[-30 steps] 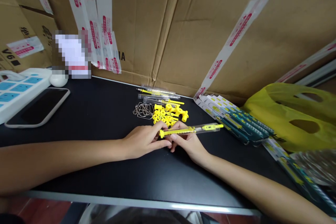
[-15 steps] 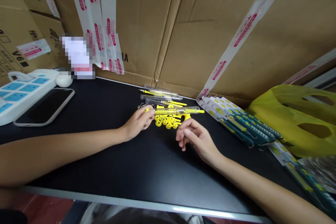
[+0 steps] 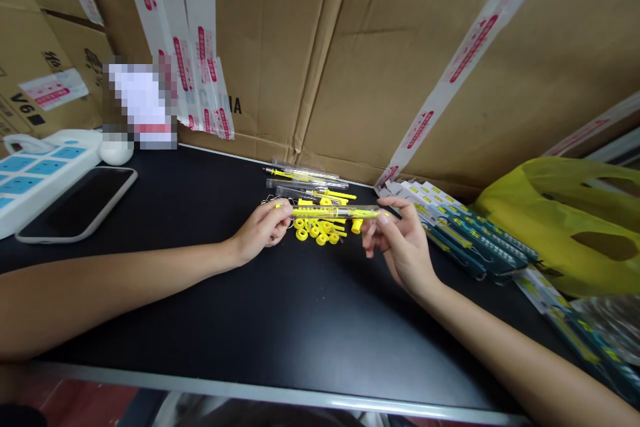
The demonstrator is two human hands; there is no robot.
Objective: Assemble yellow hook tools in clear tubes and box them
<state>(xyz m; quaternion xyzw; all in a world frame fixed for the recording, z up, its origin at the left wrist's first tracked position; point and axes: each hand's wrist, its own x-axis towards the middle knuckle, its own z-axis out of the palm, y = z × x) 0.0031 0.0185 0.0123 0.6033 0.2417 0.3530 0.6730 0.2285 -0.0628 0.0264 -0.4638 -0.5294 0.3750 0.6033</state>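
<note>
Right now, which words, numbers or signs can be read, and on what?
"V6", with a black square: left cardboard box.
"N C...A", partly under tape: large cardboard.
Too blurred: other characters on the left cardboard box; red labels on tape.
Too small: print on teal packages; any on the held clear tube.
Pixelated: white paper.

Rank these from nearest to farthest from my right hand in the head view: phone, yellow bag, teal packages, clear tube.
Nearest to the right hand first:
1. Clear tube: at the fingertips.
2. Teal packages: just to the right.
3. Yellow bag: farther right, past the packages.
4. Phone: far left.
</note>
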